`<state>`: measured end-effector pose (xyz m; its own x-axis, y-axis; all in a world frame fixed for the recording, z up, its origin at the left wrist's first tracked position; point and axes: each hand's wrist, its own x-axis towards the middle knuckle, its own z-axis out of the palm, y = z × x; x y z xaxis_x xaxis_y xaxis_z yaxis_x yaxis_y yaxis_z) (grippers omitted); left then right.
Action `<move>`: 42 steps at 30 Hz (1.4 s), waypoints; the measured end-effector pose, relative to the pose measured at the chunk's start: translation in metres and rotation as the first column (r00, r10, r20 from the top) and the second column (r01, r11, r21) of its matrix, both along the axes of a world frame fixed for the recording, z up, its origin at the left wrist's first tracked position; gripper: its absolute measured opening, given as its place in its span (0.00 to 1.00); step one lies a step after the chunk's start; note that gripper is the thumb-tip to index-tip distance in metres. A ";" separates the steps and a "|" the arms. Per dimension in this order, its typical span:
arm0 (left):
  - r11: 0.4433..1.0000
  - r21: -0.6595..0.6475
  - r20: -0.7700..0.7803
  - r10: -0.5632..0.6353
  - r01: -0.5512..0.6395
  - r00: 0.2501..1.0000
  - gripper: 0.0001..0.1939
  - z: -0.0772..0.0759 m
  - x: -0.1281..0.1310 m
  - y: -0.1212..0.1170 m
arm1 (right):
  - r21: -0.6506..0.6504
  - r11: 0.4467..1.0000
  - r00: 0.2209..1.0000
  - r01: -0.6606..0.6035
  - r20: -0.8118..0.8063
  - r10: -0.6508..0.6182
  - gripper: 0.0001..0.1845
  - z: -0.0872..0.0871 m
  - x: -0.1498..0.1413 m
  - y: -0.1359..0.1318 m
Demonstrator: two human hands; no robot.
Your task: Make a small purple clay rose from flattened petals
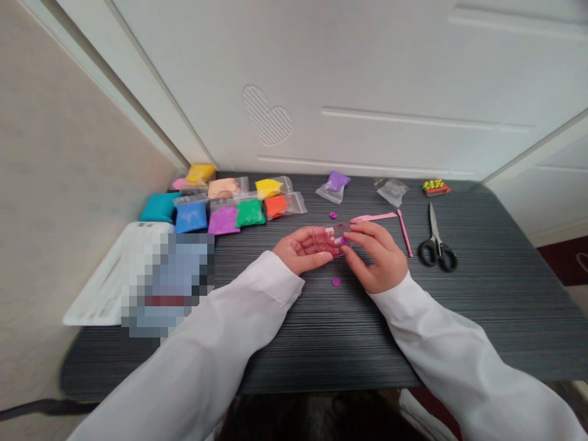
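Between my hands, a little above the dark table, is a small clear pinkish plastic piece (323, 240) with white and purple bits of clay on it. My left hand (301, 250) grips its left side, the thumb along the near edge. At the other side, the fingers of my right hand (377, 257) pinch near a purple bit of clay (342, 241); whether they hold it or the plastic edge is hidden. A flat purple clay disc (336, 282) lies just in front, and a small purple clay lump (333, 215) behind.
Pink modelling tools (405, 234) and black-handled scissors (436, 242) lie on the right. Bagged clay (250, 212) in several colours fills the back left, near a white box (122, 272). A purple clay bag (337, 182), a clear bag (392, 191) and a colourful clay piece (435, 187) line the back.
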<state>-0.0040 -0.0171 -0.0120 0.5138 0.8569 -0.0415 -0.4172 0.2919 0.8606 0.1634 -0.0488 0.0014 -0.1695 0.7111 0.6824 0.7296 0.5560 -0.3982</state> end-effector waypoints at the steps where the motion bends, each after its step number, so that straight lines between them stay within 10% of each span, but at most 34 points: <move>1: 1.000 -0.005 0.002 0.003 -0.003 1.000 0.19 0.001 0.000 0.000 | 0.007 1.000 1.000 -0.002 0.008 0.002 0.12 0.000 0.000 0.000; 23: 0.988 -0.154 -0.005 0.007 -0.008 1.000 0.12 0.011 -0.004 0.005 | -0.051 0.996 0.992 0.079 0.101 -0.074 0.13 0.003 -0.003 -0.006; 29: 0.987 -0.146 -0.039 0.063 -0.068 0.997 0.11 0.014 -0.004 0.005 | -0.267 0.959 0.992 -0.090 -0.105 0.064 0.12 0.009 -0.008 -0.013; 35: 0.961 0.077 -0.178 0.275 -0.266 0.945 0.15 0.011 -0.002 0.005 | -0.523 0.779 0.809 -0.347 -0.587 -0.034 0.09 0.008 -0.014 -0.016; 37: 0.852 0.378 -0.272 0.476 -0.362 0.836 0.19 0.011 -0.003 0.004 | -0.523 0.765 0.733 -0.377 -0.673 -0.099 0.11 0.008 -0.015 -0.015; 42: 0.272 0.960 -0.214 0.863 -0.063 0.458 0.13 0.014 -0.011 0.000 | -0.526 0.776 0.702 -0.347 -0.695 -0.157 0.16 0.008 -0.013 -0.012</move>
<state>-0.0154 -0.0169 0.0025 0.1442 0.6940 0.7054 0.5534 -0.6475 0.5240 0.1504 -0.0606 0.0095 0.0585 0.9952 0.0781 0.0709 0.0739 -0.9947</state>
